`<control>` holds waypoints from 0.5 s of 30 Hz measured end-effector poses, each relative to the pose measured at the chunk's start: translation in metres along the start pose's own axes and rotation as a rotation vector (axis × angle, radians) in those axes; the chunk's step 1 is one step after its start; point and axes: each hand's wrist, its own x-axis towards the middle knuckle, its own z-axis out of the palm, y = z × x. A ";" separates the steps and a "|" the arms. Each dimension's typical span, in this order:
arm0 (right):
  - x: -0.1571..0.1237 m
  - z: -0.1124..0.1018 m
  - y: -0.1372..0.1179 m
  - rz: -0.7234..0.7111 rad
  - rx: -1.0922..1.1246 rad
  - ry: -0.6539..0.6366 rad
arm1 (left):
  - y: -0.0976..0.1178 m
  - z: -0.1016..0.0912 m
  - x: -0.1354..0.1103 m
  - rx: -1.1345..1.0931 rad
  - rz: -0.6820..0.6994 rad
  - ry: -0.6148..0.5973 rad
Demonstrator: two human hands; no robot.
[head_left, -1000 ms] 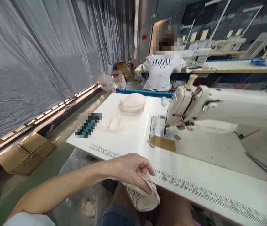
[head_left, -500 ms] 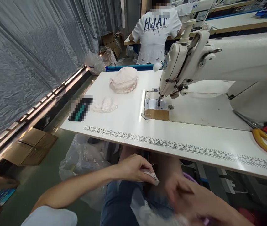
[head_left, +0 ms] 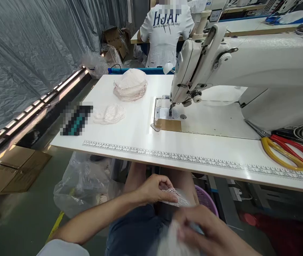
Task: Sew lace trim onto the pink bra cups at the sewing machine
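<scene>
My left hand (head_left: 158,190) is over my lap, below the table's front edge. Its thumb and fingers pinch a piece of white lace-edged fabric (head_left: 179,200). Close by on the right is my right hand (head_left: 202,225), smeared by motion, so its grip is unclear. Blurred whitish fabric (head_left: 171,243) lies against its fingers, over my lap. On the white table (head_left: 130,131), a single pale lace-edged piece (head_left: 111,113) lies flat, in front of a stack of pale pink fabric pieces (head_left: 130,84).
A sewing machine (head_left: 207,67) stands at the right of the table. Scissors with yellow and red handles (head_left: 287,153) lie near the front edge. Below are a clear plastic bag (head_left: 82,181) and a purple basket (head_left: 206,199). Ahead sits a person in a white shirt (head_left: 164,39).
My right hand has moved left, nearer my left hand. More of the lace-edged fabric shows at my left fingertips. The view has shifted to the right, showing the whole scissors handles.
</scene>
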 end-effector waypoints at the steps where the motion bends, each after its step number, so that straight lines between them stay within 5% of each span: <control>1: 0.003 0.001 0.010 0.083 0.012 0.069 | 0.000 0.003 -0.002 -0.025 0.003 0.007; 5: 0.010 0.009 0.039 0.300 0.184 0.188 | 0.004 0.007 -0.012 -0.102 -0.005 -0.018; 15: 0.012 0.010 0.046 0.343 0.229 0.108 | 0.009 -0.003 -0.030 -0.089 -0.081 -0.020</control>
